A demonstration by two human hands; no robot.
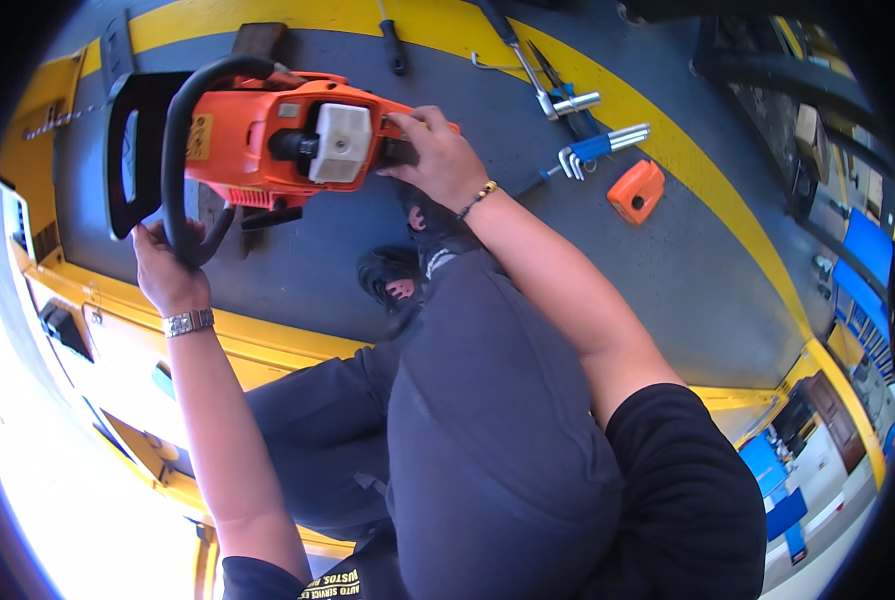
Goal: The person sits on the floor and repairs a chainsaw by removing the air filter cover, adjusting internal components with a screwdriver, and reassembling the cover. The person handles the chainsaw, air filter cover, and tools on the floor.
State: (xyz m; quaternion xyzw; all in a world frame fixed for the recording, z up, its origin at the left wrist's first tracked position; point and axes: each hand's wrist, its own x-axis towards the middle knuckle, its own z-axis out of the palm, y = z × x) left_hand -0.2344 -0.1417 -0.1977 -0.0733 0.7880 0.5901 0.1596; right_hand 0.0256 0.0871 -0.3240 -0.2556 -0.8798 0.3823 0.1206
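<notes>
An orange chainsaw [240, 150] lies across the upper left of the view, its top cover off. A white air filter [344, 145] shows in the exposed part. My left hand [171, 275] is closed round the lower end of the black front handle [175, 165], beside the black hand guard [123, 160]. At the other end, my right hand [438, 160] grips the rear handle, its thumb and fingers near the filter. Some of the right fingers are hidden behind the saw.
On the dark floor to the right lie an orange cover [636, 192], a blue-held hex key set [598, 148] and a socket wrench [540, 95]. A black-handled screwdriver [395, 50] lies beyond the saw. Near it is a brown block [259, 42]. Yellow metal framing [268, 335] borders the floor.
</notes>
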